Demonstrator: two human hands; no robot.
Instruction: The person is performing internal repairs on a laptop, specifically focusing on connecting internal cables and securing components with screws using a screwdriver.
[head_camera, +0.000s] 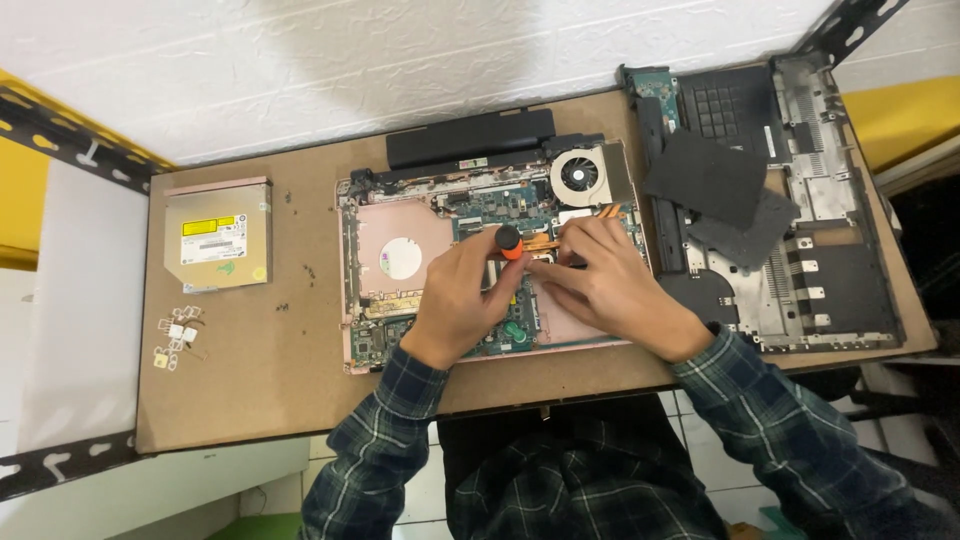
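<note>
Brown desk (250, 390) holds an opened laptop (400, 260) — left hand (465, 290) grips an orange screwdriver (509, 242), right hand (605, 285) pinches its tip, fingers closed.

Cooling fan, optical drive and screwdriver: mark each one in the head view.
Cooling fan (579, 175), head view, on its round hub.
Optical drive (218, 236), head view, on its metal top.
Screwdriver (509, 241), head view, on its orange-and-black handle.

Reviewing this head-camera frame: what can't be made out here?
- Screwdriver tip and the screw under it: hidden by the left hand and right hand.
- Middle of the laptop motherboard: covered by both hands.
- Small parts at the table's left: too small to identify.
- Laptop bottom cover: partly hidden under dark sheets.
</note>
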